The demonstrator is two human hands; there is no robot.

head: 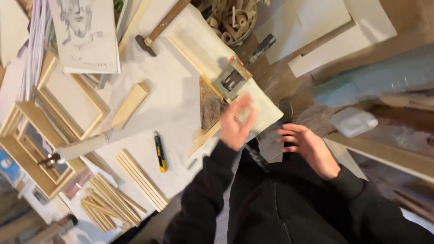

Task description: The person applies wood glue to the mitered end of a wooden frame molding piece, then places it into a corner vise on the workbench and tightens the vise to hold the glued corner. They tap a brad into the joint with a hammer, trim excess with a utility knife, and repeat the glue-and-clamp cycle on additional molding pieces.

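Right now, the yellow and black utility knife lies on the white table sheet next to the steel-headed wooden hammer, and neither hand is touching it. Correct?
Not quite. In the head view the yellow and black utility knife lies beside the stack of flat wooden strips; the steel-headed wooden hammer is far off at the table's far end. Neither hand touches the knife.

Motion blur smears the left hand [237,124] above the table [172,104], so its fingers and whatever they may hold cannot be made out. The hand hides part of the wooden corner piece [209,113] beneath it. The hammer [159,30] loses the end of its handle at the top edge. A basket of wood scraps [234,20] is also cut off there. The stacked frames [36,144] run past the left edge. The right hand [309,149] shows its back only; its palm is hidden.
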